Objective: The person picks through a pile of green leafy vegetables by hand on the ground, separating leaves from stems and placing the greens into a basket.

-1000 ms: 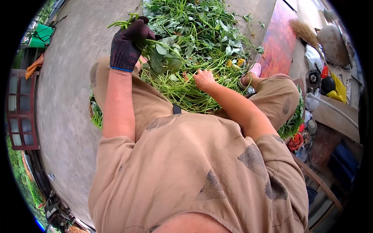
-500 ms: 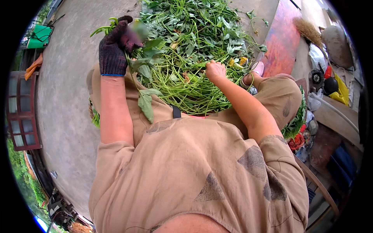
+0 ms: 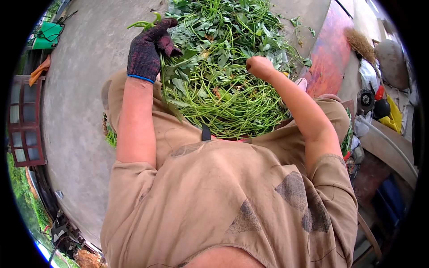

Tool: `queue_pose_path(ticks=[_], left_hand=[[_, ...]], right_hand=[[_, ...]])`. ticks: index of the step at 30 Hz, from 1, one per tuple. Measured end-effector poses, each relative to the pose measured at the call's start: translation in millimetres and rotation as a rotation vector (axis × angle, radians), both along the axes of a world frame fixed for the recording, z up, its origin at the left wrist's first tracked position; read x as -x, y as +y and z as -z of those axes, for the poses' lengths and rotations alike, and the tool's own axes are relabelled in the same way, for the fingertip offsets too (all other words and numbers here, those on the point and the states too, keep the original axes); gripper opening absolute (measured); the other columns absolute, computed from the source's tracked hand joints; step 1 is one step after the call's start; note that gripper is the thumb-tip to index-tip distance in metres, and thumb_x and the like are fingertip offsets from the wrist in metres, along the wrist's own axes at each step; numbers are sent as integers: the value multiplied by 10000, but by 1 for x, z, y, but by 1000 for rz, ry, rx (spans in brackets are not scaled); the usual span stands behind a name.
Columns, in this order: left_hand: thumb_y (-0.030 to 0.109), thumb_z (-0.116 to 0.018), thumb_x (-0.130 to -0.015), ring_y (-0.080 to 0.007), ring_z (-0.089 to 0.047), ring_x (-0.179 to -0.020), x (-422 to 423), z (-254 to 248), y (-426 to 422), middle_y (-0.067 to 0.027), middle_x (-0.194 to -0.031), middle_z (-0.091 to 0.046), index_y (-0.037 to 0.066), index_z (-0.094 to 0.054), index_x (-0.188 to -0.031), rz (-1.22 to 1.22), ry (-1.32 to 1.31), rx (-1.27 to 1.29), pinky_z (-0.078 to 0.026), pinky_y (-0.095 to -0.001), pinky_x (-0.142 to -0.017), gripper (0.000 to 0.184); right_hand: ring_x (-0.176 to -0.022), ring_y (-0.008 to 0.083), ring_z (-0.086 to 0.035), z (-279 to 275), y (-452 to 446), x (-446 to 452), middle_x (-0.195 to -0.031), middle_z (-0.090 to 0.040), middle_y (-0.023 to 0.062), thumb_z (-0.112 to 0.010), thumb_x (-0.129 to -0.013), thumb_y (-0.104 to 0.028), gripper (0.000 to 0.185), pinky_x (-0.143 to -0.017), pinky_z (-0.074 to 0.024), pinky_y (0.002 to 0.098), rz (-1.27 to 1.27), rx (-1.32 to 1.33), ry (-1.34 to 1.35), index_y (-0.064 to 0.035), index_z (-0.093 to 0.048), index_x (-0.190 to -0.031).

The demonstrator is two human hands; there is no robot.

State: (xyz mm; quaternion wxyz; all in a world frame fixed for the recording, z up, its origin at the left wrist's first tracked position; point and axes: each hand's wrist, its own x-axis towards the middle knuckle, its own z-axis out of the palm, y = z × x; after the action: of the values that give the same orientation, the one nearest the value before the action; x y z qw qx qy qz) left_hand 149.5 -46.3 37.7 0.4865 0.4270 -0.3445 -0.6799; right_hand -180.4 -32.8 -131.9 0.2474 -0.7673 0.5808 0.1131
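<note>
Bright, diffuse daylight with soft shadows, mostly sharp detail, and strong fisheye bending towards black edges.

My work yard, seemingly by a home: bare concrete floor, glazed red-framed window panel, straw broom, wooden boards and plastic bags at the edge, greenery beyond.

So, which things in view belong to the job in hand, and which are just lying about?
Job:
large heap of leafy green stems
small green-stem bunch in the left grip
dark knitted glove with blue cuff edge, worn on it

Apparently lying about:
brown bristly broom
bright green boxy object
limp orange item
crumpled yellow sheet
</note>
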Motion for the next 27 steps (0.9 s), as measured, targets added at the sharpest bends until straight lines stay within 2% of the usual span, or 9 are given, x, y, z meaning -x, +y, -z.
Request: queue_pose_path(ticks=[2,5,9,10,15,19,22,25,27], left_hand=[[149,-620,-874,-126,-481,-516,1,3,3,-7,-654,-506,-53,-616,-1115,51,-52,32,-531,-333,-578,315],[73,-710,-790,-106,-534,-512,5,10,11,-51,-775,-651,-38,-654,-1052,109,-144,42,-553,-320,-548,290],[83,-710,-795,-106,-510,-474,24,20,30,-26,-620,-584,-15,-689,-980,193,-178,53,-520,-297,-503,210],[129,-713,-797,-101,-489,-426,30,25,37,-26,-569,-566,-6,-721,-883,177,-187,27,-434,-257,-428,160],[126,-678,-824,-132,-510,-469,74,40,70,-26,-579,-553,16,-722,-937,269,10,-160,-497,-289,-479,164],[152,-773,-752,-139,-524,-497,109,39,86,-32,-593,-556,22,-655,-775,315,95,-193,-454,-299,-458,177],[158,-773,-753,-141,-525,-495,115,43,89,-41,-603,-574,19,-658,-798,246,-6,-104,-425,-299,-443,185],[123,-735,-775,-171,-586,-556,115,38,87,-75,-677,-623,15,-664,-835,249,-39,-96,-501,-323,-497,143],[95,-708,-786,-211,-634,-609,113,40,84,-109,-748,-657,0,-663,-862,271,-107,-52,-564,-362,-559,130]], right_hand=[[-852,272,-650,-44,-8,4,-902,-692,85,-631,-783,-223,160,-725,-505,359,66,81,-160,-121,-684,-894],[-648,169,-571,-106,2,1,-705,-589,56,-681,-758,-73,345,-617,-467,305,266,131,-624,-63,-587,-1090],[-554,107,-540,-112,22,13,-696,-567,22,-635,-809,-9,240,-491,-416,240,723,-64,-769,14,-607,-1046],[-546,109,-541,-118,28,13,-699,-570,21,-628,-819,-12,220,-479,-412,240,845,-172,-817,20,-615,-1036],[-554,139,-586,-156,76,-8,-745,-606,40,-587,-868,-14,167,-488,-424,231,848,-209,-1262,41,-626,-1020],[-569,158,-635,-169,104,-28,-759,-645,71,-617,-845,-13,116,-458,-447,222,824,-283,-1415,40,-623,-949],[-533,124,-587,-161,116,-29,-713,-634,37,-653,-845,-83,107,-481,-447,217,788,-161,-1248,12,-643,-893],[-518,93,-521,-146,122,-11,-662,-610,20,-658,-851,-148,153,-486,-419,219,548,220,-698,2,-647,-824],[-522,105,-501,-141,125,-8,-632,-593,31,-655,-846,-184,197,-500,-415,254,620,102,-900,6,-635,-801]])
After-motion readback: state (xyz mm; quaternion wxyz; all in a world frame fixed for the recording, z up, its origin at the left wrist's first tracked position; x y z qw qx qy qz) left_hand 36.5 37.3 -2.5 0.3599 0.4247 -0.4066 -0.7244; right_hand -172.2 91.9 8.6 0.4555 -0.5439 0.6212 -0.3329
